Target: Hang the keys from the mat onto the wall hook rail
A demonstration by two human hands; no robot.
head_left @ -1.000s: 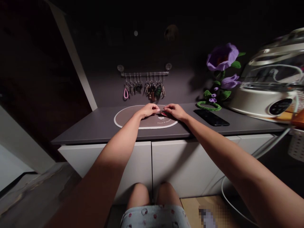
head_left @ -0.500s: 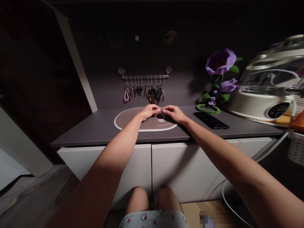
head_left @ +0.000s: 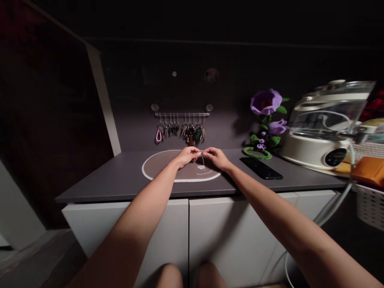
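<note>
My left hand [head_left: 188,156] and my right hand [head_left: 216,157] meet fingertip to fingertip over the right part of an oval brown mat [head_left: 162,167] with a white rim. Both are pinched closed on a thin light cord [head_left: 203,161], whose end hangs down between them. Whatever else the fingertips cover is too small to make out. Just behind the hands, several keys and key rings [head_left: 171,129] hang from a clear hook rail [head_left: 181,115] on the dark wall, with a pink loop [head_left: 159,135] at the left end.
Right of the mat lies a black phone [head_left: 261,168], with a purple flower ornament [head_left: 266,102] on a green ring behind it. A white appliance [head_left: 312,150] with a clear cover stands farther right, near a white perforated basket [head_left: 370,206]. White cabinet doors [head_left: 222,232] are below.
The view has tilted up, so the counter and wall sit lower in it. Both hands remain together, and the thin cord now hangs more nearly straight down between them.
</note>
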